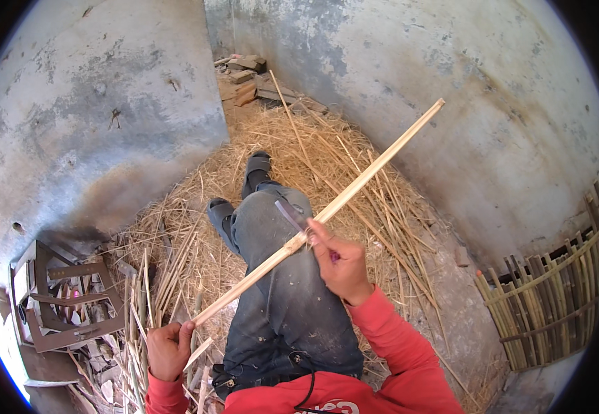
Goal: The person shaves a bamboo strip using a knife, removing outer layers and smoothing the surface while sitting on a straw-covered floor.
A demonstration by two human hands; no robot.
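A long pale split-bamboo strip (pixel 375 165) slants across my lap, from the lower left up to the far right. My left hand (pixel 167 350) is closed round its near lower end. Close to the strip's middle, beside a knobbly node, my right hand (pixel 341 263) grips a knife whose narrow dark blade (pixel 289 215) crosses the strip and points to the upper left. The fingers hide most of the knife's handle. Beneath the strip are my knees in dusty dark trousers (pixel 272 290). A short pale sliver (pixel 199 353) sticks out next to my left hand.
Shavings and loose strips (pixel 292 138) cover the floor round my feet. A rusty metal frame (pixel 72 303) stands at the left, near more strips. On the right is a slatted bamboo panel (pixel 547 297). Bricks (pixel 244 69) lie in the far corner between plastered walls.
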